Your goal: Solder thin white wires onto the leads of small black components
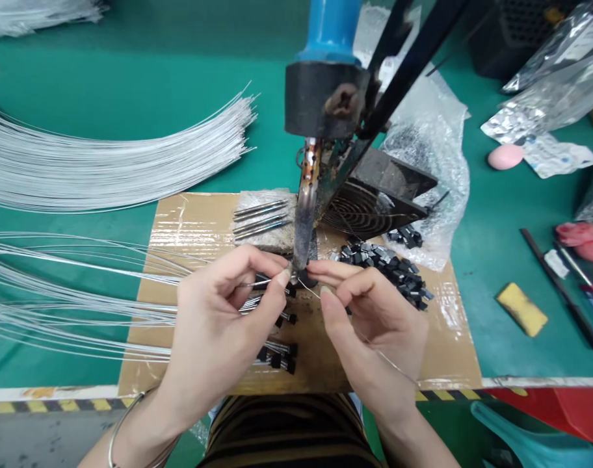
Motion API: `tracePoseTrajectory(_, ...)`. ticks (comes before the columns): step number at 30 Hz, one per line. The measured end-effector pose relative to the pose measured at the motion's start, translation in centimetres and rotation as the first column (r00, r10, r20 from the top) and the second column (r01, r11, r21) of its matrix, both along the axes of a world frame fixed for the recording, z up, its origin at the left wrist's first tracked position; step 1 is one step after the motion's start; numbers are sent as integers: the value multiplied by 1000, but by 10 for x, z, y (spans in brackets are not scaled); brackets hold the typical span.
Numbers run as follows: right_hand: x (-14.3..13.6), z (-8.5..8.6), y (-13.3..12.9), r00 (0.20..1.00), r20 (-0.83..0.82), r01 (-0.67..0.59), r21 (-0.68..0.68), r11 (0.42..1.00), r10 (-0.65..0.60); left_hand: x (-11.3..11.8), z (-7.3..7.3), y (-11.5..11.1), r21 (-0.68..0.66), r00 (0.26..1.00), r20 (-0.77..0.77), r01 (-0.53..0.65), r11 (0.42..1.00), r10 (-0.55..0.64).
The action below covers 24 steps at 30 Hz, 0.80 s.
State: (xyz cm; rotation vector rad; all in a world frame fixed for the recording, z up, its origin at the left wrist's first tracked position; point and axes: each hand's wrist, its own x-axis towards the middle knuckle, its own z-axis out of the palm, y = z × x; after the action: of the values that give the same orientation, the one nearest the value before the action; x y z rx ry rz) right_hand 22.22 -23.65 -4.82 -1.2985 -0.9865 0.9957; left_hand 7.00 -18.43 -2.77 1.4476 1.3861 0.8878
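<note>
1. Thin wire point(310, 289) runs from just beside the soldering iron's point(304, 227) tip to the right hand, near the middle of the cardboard sheet point(447, 351); more of it shows lower down, across the palm.
2. The right hand point(374, 325) pinches this wire between thumb and index finger, its other fingers reaching toward the iron's tip.
3. The left hand point(223, 325) grips a pale lead point(250, 284) between thumb and fingers, left of the tip. What sits at its fingertips is too small to tell.
4. The iron points down between the hands, beneath a blue handle point(333, 29) and a black collar point(323, 97).
5. Four metal rods point(260, 219) lie far left of the tip on a pale pad point(272, 242); a round-grilled fan point(369, 208) stands far right.
6. Small black parts point(394, 270) are heaped right of the iron. Black-ended leads point(279, 356) lie between the hands.
7. On the green table point(511, 221), a large white wire bundle point(131, 172) lies far left, and a yellow sponge point(521, 309) right of the cardboard.
</note>
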Motion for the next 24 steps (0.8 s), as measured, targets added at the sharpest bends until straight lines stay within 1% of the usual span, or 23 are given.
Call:
tracePoseTrajectory(8,0,-1,0,1000,-16,-2,0,1000,2,2,1,0,8,1000,-2,-13,1000,13)
tracePoseTrajectory(16,-1,-1,0,999,-39,0,3,1000,0,0,1,-1,16,1000,-4,0,1000,0)
tracePoseTrajectory(24,-1,-2,0,1000,-31,-1,8,1000,1,0,0,1,16,1000,2,-3,1000,3)
